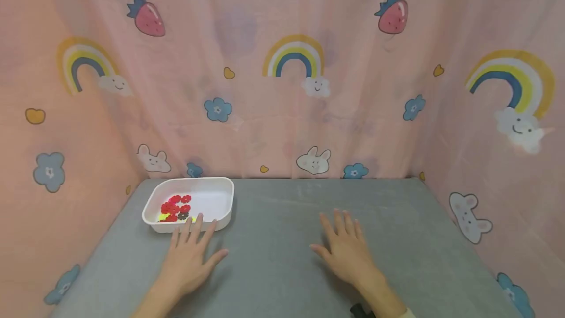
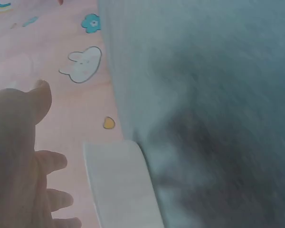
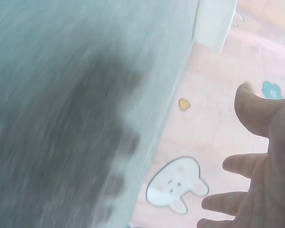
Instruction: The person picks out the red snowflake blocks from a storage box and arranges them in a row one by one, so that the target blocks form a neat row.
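Note:
In the head view my left hand is spread palm down, its fingertips overlapping the near rim of a white plastic tub. Inside the tub, toward its left side, lie several small red notched discs, a dark one and some yellow pieces. My right hand hovers over the grey table to the right, fingers spread and holding nothing. Both wrist views show straight, parted fingers with nothing between them; the tub's white side appears beside the left hand.
The grey table ends at a pink curtain printed with rainbows, strawberries and rabbits, which hangs behind it and along both sides. A small black object shows beneath the right wrist at the bottom edge of the head view.

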A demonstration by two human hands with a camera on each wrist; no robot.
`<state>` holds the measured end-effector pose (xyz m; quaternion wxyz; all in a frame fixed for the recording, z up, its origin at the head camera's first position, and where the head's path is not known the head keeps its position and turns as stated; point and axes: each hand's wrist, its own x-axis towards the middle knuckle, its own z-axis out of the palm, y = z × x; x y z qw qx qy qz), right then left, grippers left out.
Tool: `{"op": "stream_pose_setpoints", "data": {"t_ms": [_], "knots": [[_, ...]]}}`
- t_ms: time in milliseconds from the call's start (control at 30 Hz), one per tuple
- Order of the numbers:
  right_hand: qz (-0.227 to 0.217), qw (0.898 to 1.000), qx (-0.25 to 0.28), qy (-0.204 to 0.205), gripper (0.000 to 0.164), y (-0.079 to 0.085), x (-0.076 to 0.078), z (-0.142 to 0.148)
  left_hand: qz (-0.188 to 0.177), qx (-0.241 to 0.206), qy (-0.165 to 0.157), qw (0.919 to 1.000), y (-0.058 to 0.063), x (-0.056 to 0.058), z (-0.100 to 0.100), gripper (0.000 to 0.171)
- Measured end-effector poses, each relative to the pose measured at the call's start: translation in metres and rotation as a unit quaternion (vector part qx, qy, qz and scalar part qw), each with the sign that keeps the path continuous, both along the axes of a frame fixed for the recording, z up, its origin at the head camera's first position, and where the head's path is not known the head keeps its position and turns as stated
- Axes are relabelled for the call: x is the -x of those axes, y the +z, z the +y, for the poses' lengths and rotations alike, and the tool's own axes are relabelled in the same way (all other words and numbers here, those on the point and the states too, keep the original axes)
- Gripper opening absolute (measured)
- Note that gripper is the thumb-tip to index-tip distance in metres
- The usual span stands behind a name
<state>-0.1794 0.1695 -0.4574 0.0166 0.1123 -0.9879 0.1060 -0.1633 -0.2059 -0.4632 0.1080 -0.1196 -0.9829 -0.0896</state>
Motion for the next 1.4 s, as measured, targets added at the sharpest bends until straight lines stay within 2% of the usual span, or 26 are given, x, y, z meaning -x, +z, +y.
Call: {"op": "stream_pose_setpoints", "data": {"t_ms": [467, 600, 733, 900, 1133, 1267, 1400], "knots": [[0.011, 0.999, 0.027, 0.039, 0.074, -0.001, 0.013, -0.054, 0.003, -0.022, 0.024, 0.9995, 0.001, 0.003, -0.045, 0.074], [0.012, 0.998, 0.034, 0.056, 0.074, 0.001, 0.017, -0.071, 0.003, -0.023, 0.042, 0.9989, 0.003, 0.003, -0.058, 0.073], [0.013, 0.997, 0.043, 0.068, 0.073, 0.003, 0.024, -0.086, -0.007, -0.028, 0.06, 0.9978, 0.004, 0.007, -0.068, 0.073], [0.017, 0.995, 0.061, 0.078, 0.071, 0.002, 0.03, -0.103, -0.002, -0.041, 0.068, 0.9968, 0.006, 0.013, -0.079, 0.069], [0.031, 0.989, 0.101, 0.103, 0.067, 0.001, 0.037, -0.126, 0.011, -0.062, 0.099, 0.993, 0.007, 0.024, -0.094, 0.069], [0.04, 0.984, 0.129, 0.112, 0.061, 0.0, 0.045, -0.14, 0.009, -0.091, 0.116, 0.989, 0.006, 0.031, -0.105, 0.064], [0.023, 0.98, 0.164, 0.112, 0.056, 0.001, 0.052, -0.154, -0.004, -0.12, 0.131, 0.984, 0.006, 0.034, -0.116, 0.059]]}}
